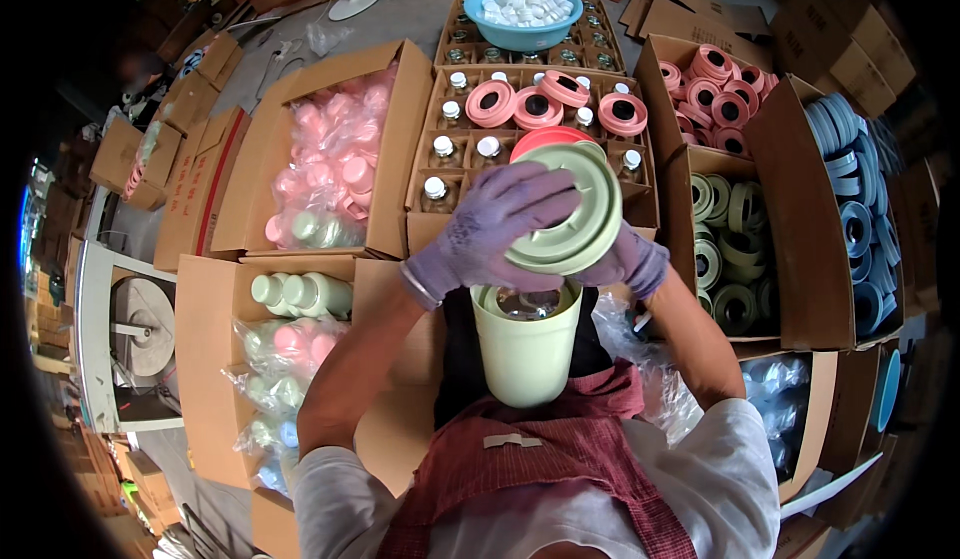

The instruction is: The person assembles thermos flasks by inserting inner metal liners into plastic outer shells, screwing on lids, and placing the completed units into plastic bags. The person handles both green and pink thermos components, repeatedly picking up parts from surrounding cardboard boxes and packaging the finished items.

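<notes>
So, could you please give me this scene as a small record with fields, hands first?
left hand: gloved, gripping green lid, fingers across its face
right hand: gloved, at lid's right side, fingers mostly hidden
below lid: pale green container, mouth upward
ahead: carton of white-capped bottles, pink lids on top; beyond, blue basin of white caps
right: green rings and blue rings in cartons

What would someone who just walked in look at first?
Probably the purple-gloved left hand and right hand in the middle, with a round green piece above a pale green tub. Then maybe the blue basin heaped with small white pieces at the top, and pink rings on the bottle box just below it.
</notes>
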A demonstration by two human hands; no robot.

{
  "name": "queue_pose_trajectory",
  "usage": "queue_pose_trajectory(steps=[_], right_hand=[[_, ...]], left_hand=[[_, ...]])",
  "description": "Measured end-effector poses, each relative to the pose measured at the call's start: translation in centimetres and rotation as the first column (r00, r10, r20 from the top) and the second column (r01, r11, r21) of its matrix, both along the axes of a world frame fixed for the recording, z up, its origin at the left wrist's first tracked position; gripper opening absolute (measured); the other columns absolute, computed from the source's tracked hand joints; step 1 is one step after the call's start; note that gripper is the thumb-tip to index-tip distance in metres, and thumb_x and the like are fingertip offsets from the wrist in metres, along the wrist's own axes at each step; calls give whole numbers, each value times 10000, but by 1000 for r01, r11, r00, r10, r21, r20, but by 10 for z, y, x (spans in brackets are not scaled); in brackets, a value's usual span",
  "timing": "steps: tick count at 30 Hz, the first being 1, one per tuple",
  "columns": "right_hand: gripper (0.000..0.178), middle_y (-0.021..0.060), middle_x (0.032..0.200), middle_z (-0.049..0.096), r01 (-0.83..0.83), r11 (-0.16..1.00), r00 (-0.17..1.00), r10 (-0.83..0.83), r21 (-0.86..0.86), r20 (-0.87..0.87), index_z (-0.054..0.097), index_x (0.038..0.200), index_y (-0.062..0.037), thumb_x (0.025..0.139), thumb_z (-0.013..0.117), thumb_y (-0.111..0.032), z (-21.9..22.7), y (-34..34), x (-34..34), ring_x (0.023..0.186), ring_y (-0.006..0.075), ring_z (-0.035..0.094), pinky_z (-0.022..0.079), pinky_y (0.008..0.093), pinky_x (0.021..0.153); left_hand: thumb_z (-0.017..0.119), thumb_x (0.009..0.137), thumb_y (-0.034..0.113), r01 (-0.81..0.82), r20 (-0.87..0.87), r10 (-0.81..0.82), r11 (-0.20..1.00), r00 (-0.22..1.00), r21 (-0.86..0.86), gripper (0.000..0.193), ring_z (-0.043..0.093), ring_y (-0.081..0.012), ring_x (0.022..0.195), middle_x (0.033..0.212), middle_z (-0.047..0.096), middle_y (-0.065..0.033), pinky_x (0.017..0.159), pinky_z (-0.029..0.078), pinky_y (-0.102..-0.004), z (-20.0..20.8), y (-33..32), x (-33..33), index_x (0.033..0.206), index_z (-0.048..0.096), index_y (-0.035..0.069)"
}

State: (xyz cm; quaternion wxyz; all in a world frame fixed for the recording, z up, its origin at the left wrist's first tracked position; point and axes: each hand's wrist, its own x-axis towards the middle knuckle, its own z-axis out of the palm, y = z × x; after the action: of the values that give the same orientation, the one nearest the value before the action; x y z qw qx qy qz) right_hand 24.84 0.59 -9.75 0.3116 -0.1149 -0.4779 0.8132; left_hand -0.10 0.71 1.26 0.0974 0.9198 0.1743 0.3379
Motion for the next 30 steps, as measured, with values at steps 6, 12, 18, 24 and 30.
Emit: queue_pose_trajectory(steps=[6,12,18,24,30], right_hand=[[429,111,1041,637,626,780,692,-546,-14,472,595,1210,-16,977,492,-360,25,-33,-8,948,180,641,525,335,884],[400,190,1224,624,428,795,640,-603,430,476,588,1227,12,981,379,-224,48,-60,-58,1151,299,585,425,343,1006],[430,187,1245,612,338,811,766,-531,478,361,572,1223,63,1012,337,-230,0,-60,-59,1153,272,584,439,349,1016],[453,190,1321,562,330,942,940,-321,-62,118,533,1289,59,1006,383,-261,-31,-51,-61,1225,276,539,370,367,1094],[511,152,1211,590,-82,176,691,-699,981,183,622,1239,-34,830,697,-333,98,-145,-25,1059,297,588,458,401,895]], left_hand=[[831,698,347,132,-22,-159,880,987,-456,756,518,-347,1230,1337,543,-164,1061,391,-455,-45,-15,-48,1332,552,46],[822,706,388,263,31,-283,842,959,-472,731,518,-345,1231,1311,562,-164,1075,374,-462,-59,-20,-44,1316,569,75],[729,787,466,10,-130,-79,887,988,-461,722,465,-359,1278,1363,506,-165,1088,349,-482,-54,-69,-43,1327,534,28],[599,930,289,-161,-91,133,803,987,-573,461,502,-322,1223,1315,532,-146,1066,376,-409,-70,-77,-32,1301,530,23],[494,998,236,-8,260,384,574,886,-819,491,459,-297,1269,1355,481,-190,1090,354,-339,-138,-66,-12,1396,410,-38]])
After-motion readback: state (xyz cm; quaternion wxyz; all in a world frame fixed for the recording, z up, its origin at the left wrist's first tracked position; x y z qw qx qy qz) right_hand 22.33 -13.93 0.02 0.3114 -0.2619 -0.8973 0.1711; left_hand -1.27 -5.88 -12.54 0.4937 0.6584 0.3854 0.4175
